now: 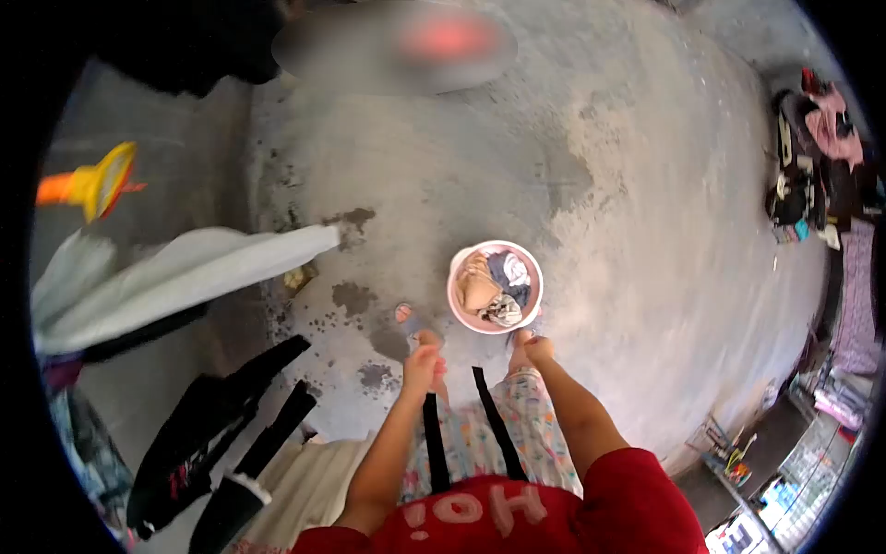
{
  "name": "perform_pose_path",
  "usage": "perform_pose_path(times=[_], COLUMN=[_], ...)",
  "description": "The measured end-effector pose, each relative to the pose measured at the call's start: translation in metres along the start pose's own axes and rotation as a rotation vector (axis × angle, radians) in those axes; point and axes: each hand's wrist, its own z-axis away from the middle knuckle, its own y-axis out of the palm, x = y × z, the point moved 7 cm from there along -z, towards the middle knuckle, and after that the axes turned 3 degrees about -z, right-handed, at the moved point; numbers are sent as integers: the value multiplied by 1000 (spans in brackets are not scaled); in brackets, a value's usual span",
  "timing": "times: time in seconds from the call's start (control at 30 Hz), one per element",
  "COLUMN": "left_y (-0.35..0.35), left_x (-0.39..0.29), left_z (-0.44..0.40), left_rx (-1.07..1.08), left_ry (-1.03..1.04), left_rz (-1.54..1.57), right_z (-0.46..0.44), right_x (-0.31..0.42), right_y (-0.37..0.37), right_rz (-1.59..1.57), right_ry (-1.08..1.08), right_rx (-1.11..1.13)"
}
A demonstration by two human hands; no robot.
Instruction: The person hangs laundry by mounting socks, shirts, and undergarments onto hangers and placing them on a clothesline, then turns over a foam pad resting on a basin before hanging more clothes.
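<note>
My left hand (423, 369) is held in front of my body with its fingers curled in; nothing shows in it. Level with it on the other side, my right hand (538, 350) makes a closed fist, and no object sticks out of it. A round pink basin (456, 308) stands on the floor just beyond my hands and touches neither. Inside it lie crumpled clothes: a tan piece (477, 286), a dark grey-blue piece (499, 269), a white one (516, 271) and a patterned one (503, 310).
Several garments hang at the left, including a white cloth (212, 268) and a black garment (198, 434). The grey concrete floor (646, 231) has dark wet patches (354, 297). Bags and clothes (831, 134) lie along the right wall; a shelf (794, 499) stands lower right.
</note>
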Motion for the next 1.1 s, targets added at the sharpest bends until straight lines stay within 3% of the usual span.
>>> perform_pose_path(times=[0.07,0.17,0.23,0.37,0.43,0.5,0.7,0.77,0.83,0.9,0.97,1.1], left_y=[34,84,106,122,119,109,83,80,77,74,78,85], left_x=[52,92,115,152,172,194,230,229,227,225,211,190], left_z=[-28,-56,-69,-94,-101,-105,-100,-100,-100,-101,-101,-99], left_rx=[-27,-2,12,61,55,6,-44,-47,-40,-28,-30,-54], left_ry=[-140,-314,-315,-319,-345,-417,-526,-518,-502,-525,-554,-648], left_rz=[120,28,34,22,20,53,169,195,222,254,335,458], right_z=[-19,-54,-86,-156,-210,-221,-172,-154,-134,-99,-53,28], right_x=[-28,-31,-52,-76,-109,-108,-62,-59,-66,-43,-1,33], right_y=[23,41,59,82,120,135,172,174,183,165,108,51], right_rz=[-27,-66,-69,-305,-39,-78,30,-109,-111,-124,-292,-256], right_ry=[87,86,144,63,69,111,202,319,206,191,-77,-152], right_rx=[82,123,64,-204,-31,31,76,30,-51,142,-17,288])
